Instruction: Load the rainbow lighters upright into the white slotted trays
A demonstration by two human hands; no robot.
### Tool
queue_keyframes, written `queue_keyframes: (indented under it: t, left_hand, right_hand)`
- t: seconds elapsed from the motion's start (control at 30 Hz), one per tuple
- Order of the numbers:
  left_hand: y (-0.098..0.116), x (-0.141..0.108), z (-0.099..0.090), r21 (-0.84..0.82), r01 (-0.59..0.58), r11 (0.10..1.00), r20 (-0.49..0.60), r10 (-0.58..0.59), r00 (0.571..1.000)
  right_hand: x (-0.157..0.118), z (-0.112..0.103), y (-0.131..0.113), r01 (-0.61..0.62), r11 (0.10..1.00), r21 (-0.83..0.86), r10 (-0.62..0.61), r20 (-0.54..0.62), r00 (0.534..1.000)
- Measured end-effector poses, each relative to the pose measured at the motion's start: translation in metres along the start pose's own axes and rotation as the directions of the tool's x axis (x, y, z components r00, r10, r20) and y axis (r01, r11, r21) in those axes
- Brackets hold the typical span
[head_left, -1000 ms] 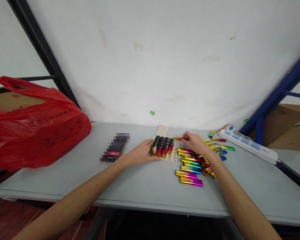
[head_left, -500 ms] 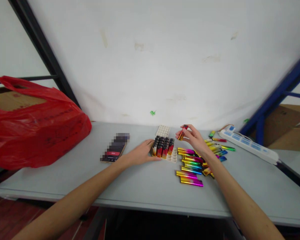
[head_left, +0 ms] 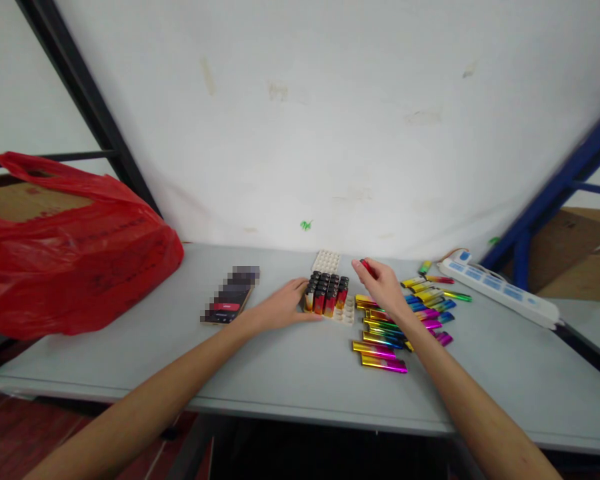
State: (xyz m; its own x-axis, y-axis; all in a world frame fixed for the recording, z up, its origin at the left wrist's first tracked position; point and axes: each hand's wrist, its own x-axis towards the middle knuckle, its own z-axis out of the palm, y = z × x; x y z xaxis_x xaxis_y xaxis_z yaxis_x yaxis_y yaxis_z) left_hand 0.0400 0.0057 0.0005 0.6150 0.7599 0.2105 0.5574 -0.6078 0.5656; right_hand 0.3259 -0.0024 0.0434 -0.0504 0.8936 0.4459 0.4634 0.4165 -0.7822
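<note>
My left hand (head_left: 281, 303) grips the left side of a pale tray (head_left: 349, 312) with small round pockets, thumb at the front and fingers behind. Red-and-yellow lighters (head_left: 330, 300) with black tops stand upright in rows in it, leaving pockets bare along its right side. To the right of these rows and a little above the tray, my right hand (head_left: 380, 283) is closed on a red lighter (head_left: 365, 265), mostly hidden by the fingers. Under and beside my right forearm lies a loose pile of shiny lighters (head_left: 383, 340) in yellow, magenta, blue and green.
Behind the standing lighters lies another pale pocketed tray (head_left: 327, 260). A phone (head_left: 230, 297) rests left of my left hand. Far left is a red plastic bag (head_left: 90, 253) around a cardboard box. A white power strip (head_left: 500, 290) lies at the right.
My right hand has turned over and come down slightly, so its fingers now cover most of the red lighter. My left hand has stayed at the tray.
</note>
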Motion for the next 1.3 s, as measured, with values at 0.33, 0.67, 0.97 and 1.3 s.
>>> queue_keyframes:
  t: [0.33, 0.67, 0.97, 1.3]
  left_hand:
    - [-0.002, 0.0, 0.0, -0.006, -0.02, 1.0, -0.007, 0.02, 1.0]
    - [0.002, -0.001, -0.002, -0.004, 0.004, 1.0, 0.004, -0.004, 1.0]
    - [0.001, -0.001, -0.001, -0.038, -0.021, 0.999, -0.009, 0.021, 1.0]
    - [0.002, -0.001, -0.001, -0.029, -0.024, 0.999, -0.004, 0.024, 1.0]
  right_hand:
    - [-0.004, 0.008, -0.008, 0.076, 0.984, -0.161, -0.089, -0.074, 0.993]
    - [-0.007, -0.006, -0.021, 0.116, 0.991, -0.073, -0.107, 0.113, 0.988]
    - [-0.005, -0.018, -0.03, 0.27, 0.963, -0.026, -0.247, 0.329, 0.911]
    - [-0.006, -0.012, -0.024, 0.307, 0.946, -0.098, -0.242, 0.413, 0.878]
